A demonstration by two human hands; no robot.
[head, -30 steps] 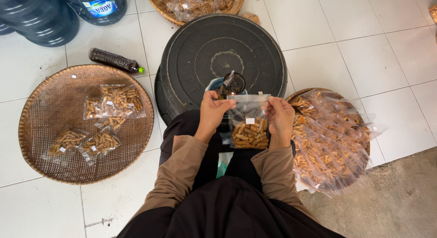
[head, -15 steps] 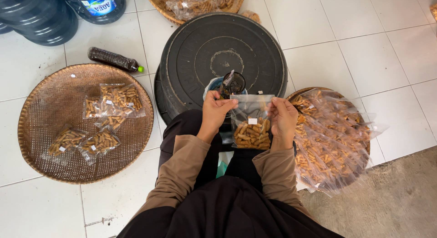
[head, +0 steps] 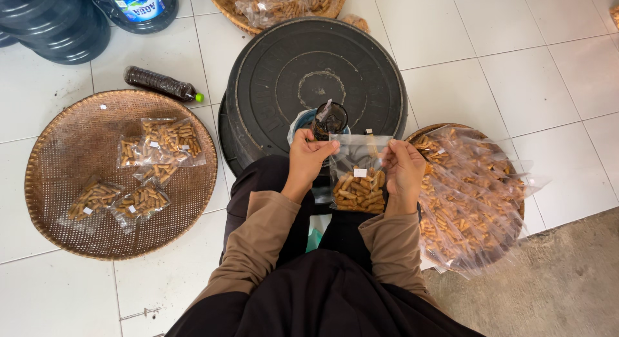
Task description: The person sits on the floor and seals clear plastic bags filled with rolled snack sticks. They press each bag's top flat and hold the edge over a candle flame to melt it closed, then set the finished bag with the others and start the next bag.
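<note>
Both hands hold one clear plastic bag of small brown snack sticks [head: 358, 182] upright over my lap. My left hand [head: 307, 158] pinches its top left corner and my right hand [head: 402, 172] grips its right edge. Just beyond the bag a small dark jar with a flame-like wick [head: 329, 118] stands at the near edge of an upturned black tub [head: 271, 66]. A round woven tray [head: 58, 182] on my left carries several sealed snack bags [head: 161, 140]. On my right another woven tray [head: 433, 130] is heaped with many filled bags [head: 471, 201].
A dark bottle with a green cap [head: 161, 84] lies on the white tiled floor beyond the left tray. Large blue water jugs [head: 58, 18] stand at the far left. A third woven tray with bags [head: 277, 5] sits behind the tub. Grey concrete floor [head: 548, 279] begins at the right.
The bag has shifted slightly lower and to the right between my hands. My grip on it stays the same.
</note>
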